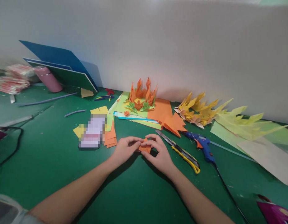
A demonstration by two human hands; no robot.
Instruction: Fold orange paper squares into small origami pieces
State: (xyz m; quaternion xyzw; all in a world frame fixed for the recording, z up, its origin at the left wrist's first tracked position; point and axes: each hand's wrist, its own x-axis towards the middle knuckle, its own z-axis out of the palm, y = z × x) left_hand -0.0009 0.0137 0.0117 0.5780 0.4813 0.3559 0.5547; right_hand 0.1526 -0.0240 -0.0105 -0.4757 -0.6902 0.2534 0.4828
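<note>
A small folded piece of orange paper (144,147) lies on the green table (64,174), pinched from both sides. My left hand (125,150) grips its left edge with curled fingers. My right hand (158,154) holds its right side, fingertips pressed on the top. Just behind the hands lie loose orange paper sheets (167,116) and a finished orange paper flower cluster (141,95) on a stack of coloured paper.
A yellow utility knife (181,152) and a blue glue gun (203,147) with a black cord lie to the right. Yellow paper flowers (197,110) and pale green sheets (246,124) line the wall. Orange paper squares (110,137), blue boards (60,62) and a pink bottle (48,79) sit left.
</note>
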